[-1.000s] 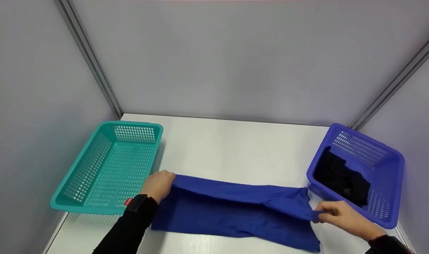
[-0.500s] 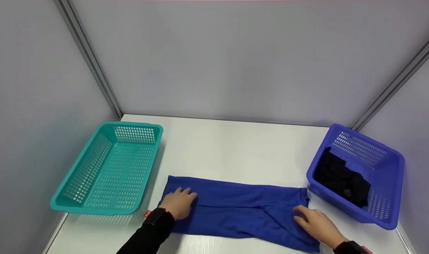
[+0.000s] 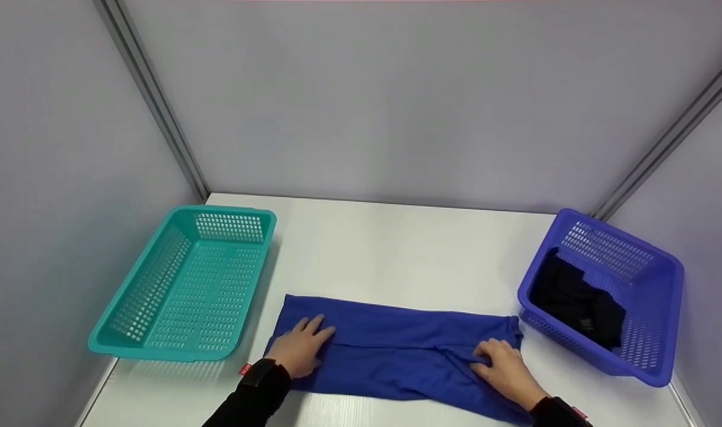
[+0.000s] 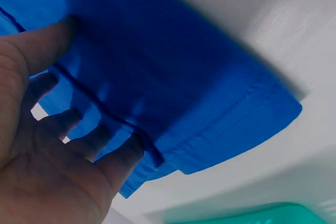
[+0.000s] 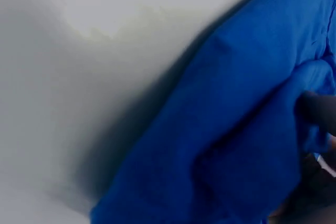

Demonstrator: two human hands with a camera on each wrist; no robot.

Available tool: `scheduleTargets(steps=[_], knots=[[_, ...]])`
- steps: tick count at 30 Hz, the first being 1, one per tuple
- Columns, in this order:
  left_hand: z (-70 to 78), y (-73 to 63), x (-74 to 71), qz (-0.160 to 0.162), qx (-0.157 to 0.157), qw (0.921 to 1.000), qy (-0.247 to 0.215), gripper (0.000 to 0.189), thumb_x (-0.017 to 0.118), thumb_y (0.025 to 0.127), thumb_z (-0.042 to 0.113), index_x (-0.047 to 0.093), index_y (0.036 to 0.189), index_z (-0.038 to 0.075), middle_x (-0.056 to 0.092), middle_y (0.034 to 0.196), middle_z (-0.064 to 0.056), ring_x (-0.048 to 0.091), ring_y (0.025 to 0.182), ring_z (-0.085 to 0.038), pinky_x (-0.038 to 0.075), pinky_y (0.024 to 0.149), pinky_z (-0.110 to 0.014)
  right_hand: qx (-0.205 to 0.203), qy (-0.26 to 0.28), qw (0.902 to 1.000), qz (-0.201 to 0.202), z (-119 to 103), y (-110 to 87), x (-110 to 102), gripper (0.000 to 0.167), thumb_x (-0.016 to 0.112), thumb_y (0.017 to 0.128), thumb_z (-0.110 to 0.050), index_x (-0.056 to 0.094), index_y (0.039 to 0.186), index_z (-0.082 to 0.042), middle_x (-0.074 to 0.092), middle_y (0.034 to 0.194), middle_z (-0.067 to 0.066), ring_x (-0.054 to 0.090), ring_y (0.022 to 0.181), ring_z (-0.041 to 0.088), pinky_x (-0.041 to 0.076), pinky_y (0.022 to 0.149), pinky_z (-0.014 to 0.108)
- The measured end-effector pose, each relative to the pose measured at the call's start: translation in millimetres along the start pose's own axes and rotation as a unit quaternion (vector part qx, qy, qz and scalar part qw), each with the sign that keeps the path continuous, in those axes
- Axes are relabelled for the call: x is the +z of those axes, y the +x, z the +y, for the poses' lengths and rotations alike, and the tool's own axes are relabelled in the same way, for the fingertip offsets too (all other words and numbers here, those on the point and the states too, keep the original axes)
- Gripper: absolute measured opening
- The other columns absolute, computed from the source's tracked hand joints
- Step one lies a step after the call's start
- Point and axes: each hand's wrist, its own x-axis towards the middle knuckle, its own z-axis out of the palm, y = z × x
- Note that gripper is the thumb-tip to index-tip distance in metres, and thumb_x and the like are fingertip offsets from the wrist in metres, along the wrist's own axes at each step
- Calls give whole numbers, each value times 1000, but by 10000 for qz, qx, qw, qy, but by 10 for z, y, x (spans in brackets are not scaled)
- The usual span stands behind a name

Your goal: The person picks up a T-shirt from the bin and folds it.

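Observation:
A blue garment (image 3: 384, 356), folded into a long strip, lies across the front of the white table. A seam or fold line runs along its middle, and a stitched hem shows at its left end in the left wrist view. My left hand (image 3: 298, 350) rests on the left part, fingers spread, fingertips (image 4: 134, 145) at the fold line. Near the right end, my right hand (image 3: 506, 373) has thumb and fingers bent at a raised ridge of cloth. The right wrist view shows bunched cloth (image 5: 252, 166) between the thumb and the fingers, which are partly cut off.
On the left stands a teal perforated basket (image 3: 257, 284) with nothing in it. At the right, a purple basket (image 3: 663, 320) holds crumpled black cloth (image 3: 577, 302). Grey panels (image 3: 396, 101) enclose the table (image 3: 390, 255) at the back and sides.
Both hands have let go of the garment's edges, and its upper layer now lies flat. The left hand has come down onto the cloth; the right has moved left onto it and gathers a ridge.

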Motion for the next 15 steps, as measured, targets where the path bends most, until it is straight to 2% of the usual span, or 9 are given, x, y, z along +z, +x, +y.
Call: scheduleTargets(steps=[2, 4, 6, 8, 10, 12, 15], knots=[[-3, -7, -1, 51, 55, 10000, -8, 64, 80, 87, 14, 56, 146, 13, 43, 157, -18, 44, 140, -47, 46, 103, -63, -485, 423, 9979, -126, -7, -26, -21, 16, 77, 90, -22, 63, 83, -23, 52, 85, -10, 46, 83, 9, 38, 76, 31], [-13, -10, 3, 93, 89, 9999, 2, 64, 81, 87, 15, 56, 145, 13, 44, 156, -18, 45, 139, -47, 47, 102, -63, -926, 941, 9904, -421, -9, -49, -42, 18, 70, 97, -27, 62, 82, -24, 50, 83, -11, 45, 79, 6, 38, 71, 26], [-26, -10, 7, 133, 106, 9999, 27, 64, 81, 86, 15, 57, 145, 13, 44, 156, -18, 46, 138, -47, 48, 100, -62, -1163, 1306, 9817, -751, -9, -63, -56, 23, 62, 103, -30, 63, 81, -22, 53, 81, -12, 48, 76, 3, 40, 67, 24], [-36, -8, 14, 153, 104, 9998, 24, 64, 81, 86, 15, 57, 145, 13, 45, 156, -18, 46, 138, -47, 48, 100, -63, -1179, 1284, 9801, -945, -5, -64, -53, 27, 58, 105, -30, 64, 80, -20, 53, 78, -14, 49, 71, 1, 41, 64, 23], [-40, -8, 23, 158, 108, 9998, 27, 64, 81, 86, 15, 57, 145, 13, 45, 156, -18, 45, 138, -47, 48, 99, -63, -1146, 764, 9863, -907, -1, -64, -38, 25, 59, 104, -29, 66, 82, -20, 52, 78, -16, 48, 73, 1, 42, 64, 24], [-26, -12, 17, 148, 110, 9998, 31, 64, 81, 85, 16, 57, 145, 13, 45, 155, -18, 46, 138, -47, 49, 99, -63, -1002, -58, 9924, -707, -12, -59, -13, 19, 64, 101, -29, 67, 84, -22, 48, 79, -17, 47, 74, 2, 43, 65, 27], [-4, -12, 14, 124, 111, 9997, 159, 66, 84, 83, 19, 58, 144, 14, 47, 152, -19, 48, 134, -47, 50, 96, -63, -709, -1236, 9889, -417, -67, -30, 33, 15, 68, 98, -31, 69, 91, -18, 51, 84, -11, 53, 81, 10, 48, 76, 37]])
